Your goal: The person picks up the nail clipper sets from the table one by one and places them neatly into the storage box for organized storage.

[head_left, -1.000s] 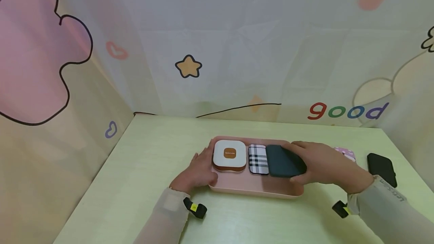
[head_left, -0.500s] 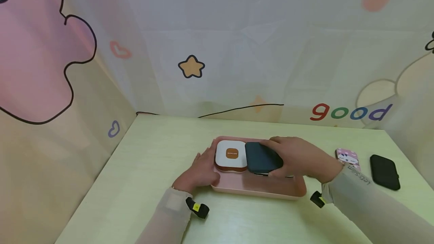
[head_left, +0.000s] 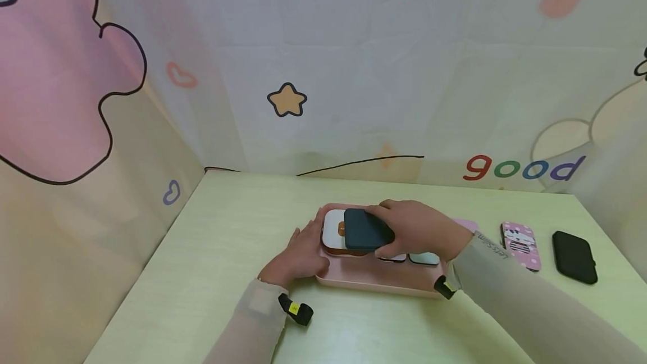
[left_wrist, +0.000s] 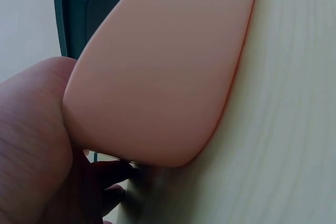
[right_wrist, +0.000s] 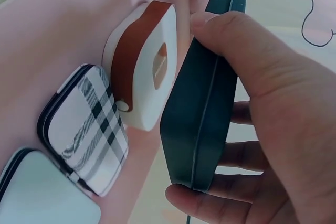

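Note:
A dark teal zip case [head_left: 368, 230] is in my right hand [head_left: 411, 226], gripped between thumb and fingers above the pink tray [head_left: 379, 285]. It partly covers a white case with a brown band [head_left: 332, 229], which sits at the tray's left end. In the right wrist view the teal case stands apart from that white case. To the white case's right lie a black-and-white plaid case [right_wrist: 89, 129] and a pale mint case [right_wrist: 47, 192]. My left hand [head_left: 299, 254] holds the tray's left end, thumb at the near corner and fingers along the outer side.
Right of the tray, a pink cartoon-print case [head_left: 520, 245] and a black case [head_left: 574, 257] lie on the pale table [head_left: 242, 223]. A pink patch [head_left: 466, 223] shows behind my right hand. A printed cloth [head_left: 343, 83] hangs at the table's back edge.
My right hand has carried the teal case leftward, from beside the plaid case to over the white case. The plaid and mint cases are partly visible below my hand. My left hand stays on the tray.

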Motion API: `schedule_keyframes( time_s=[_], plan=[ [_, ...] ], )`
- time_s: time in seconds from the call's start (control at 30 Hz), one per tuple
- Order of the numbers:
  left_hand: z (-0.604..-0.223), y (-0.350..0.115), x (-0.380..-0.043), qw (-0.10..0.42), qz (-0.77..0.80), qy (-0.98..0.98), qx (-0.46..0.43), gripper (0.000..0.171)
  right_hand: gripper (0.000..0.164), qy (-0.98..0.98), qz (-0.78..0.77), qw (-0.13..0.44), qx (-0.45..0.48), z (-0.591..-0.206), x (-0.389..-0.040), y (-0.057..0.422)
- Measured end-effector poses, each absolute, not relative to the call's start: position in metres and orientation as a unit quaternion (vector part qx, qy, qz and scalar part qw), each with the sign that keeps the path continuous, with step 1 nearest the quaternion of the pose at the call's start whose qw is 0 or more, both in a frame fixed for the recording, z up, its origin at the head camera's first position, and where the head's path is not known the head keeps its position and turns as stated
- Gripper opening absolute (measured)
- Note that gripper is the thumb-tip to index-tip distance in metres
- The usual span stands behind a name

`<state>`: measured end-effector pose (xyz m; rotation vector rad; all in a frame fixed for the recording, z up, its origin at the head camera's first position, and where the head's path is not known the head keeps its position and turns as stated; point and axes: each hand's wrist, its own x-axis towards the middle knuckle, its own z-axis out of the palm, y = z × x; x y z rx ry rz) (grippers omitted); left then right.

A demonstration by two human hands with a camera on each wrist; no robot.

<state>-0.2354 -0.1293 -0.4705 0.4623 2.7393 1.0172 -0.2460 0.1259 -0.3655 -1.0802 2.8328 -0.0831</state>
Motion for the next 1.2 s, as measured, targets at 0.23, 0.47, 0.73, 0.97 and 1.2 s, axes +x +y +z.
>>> schedule_keyframes(
  time_s=[0.23, 0.47, 0.73, 0.97, 1.2],
  plan=[
    [-0.471, -0.130, -0.236, 0.087, 0.347, 0.920, 0.160, 0.116, 0.082, 0.941, -0.022, 0.107, -0.321, -0.371, -0.252, 0.106],
    [-0.469, -0.130, -0.236, 0.080, 0.345, 0.920, 0.166, 0.114, 0.084, 0.939, -0.032, 0.119, -0.322, -0.378, -0.258, 0.097],
    [-0.469, -0.130, -0.234, 0.084, 0.340, 0.922, 0.164, 0.112, 0.086, 0.935, -0.029, 0.106, -0.338, -0.389, -0.265, 0.093],
    [-0.467, -0.131, -0.233, 0.092, 0.336, 0.924, 0.158, 0.112, 0.083, 0.934, -0.019, 0.110, -0.340, -0.395, -0.268, 0.087],
    [-0.465, -0.132, -0.231, 0.121, 0.333, 0.925, 0.139, 0.119, 0.088, 0.936, -0.015, 0.108, -0.334, -0.401, -0.270, 0.084]
  ],
)
